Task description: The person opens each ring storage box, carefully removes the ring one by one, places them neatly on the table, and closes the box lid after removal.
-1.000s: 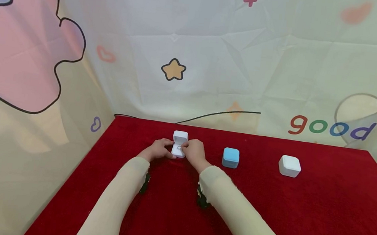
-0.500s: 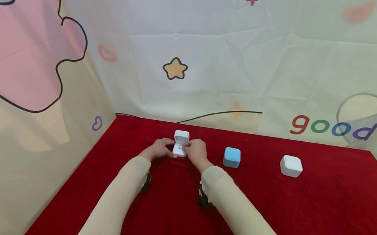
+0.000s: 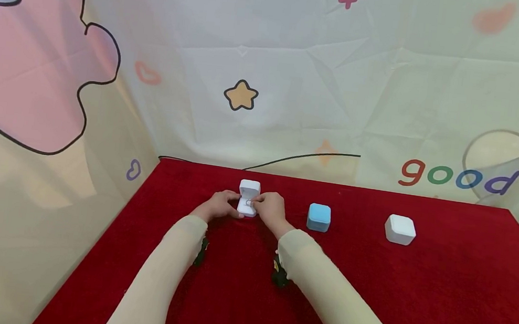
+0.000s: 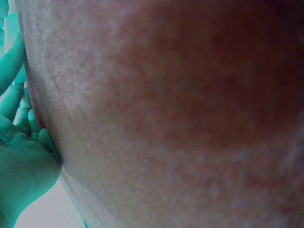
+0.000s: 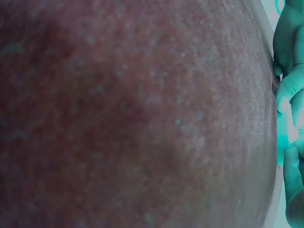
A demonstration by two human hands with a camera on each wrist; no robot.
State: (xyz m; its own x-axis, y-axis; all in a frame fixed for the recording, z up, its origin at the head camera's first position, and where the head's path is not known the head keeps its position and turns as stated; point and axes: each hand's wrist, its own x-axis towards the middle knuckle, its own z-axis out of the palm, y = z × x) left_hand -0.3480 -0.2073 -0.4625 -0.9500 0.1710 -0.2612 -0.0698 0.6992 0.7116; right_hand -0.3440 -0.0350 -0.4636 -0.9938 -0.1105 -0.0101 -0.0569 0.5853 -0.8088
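Note:
On the red cloth stands a small white ring box [image 3: 247, 211] with its lid [image 3: 250, 186] raised at the back. A silver-coloured ring [image 3: 248, 202] shows at its white insert. My left hand [image 3: 220, 205] holds the box from the left, thumb at the front corner and fingers farther back. From the right, my right hand [image 3: 271, 209] has its thumb and fingertips together at the ring, pinching it. In the left wrist view my left hand [image 4: 23, 161] appears at the left edge. The right wrist view shows the box [image 5: 282, 135] between both hands at its right edge.
To the right of my right hand sits a closed light blue box [image 3: 318, 217]. Farther right is a closed white box [image 3: 400, 229]. The red cloth [image 3: 455, 288] covers the table, and a printed curtain [image 3: 284, 112] hangs behind it.
Both hands keep their places at the white box, and the ring stays at the insert under the right fingertips. The head view has shifted very slightly.

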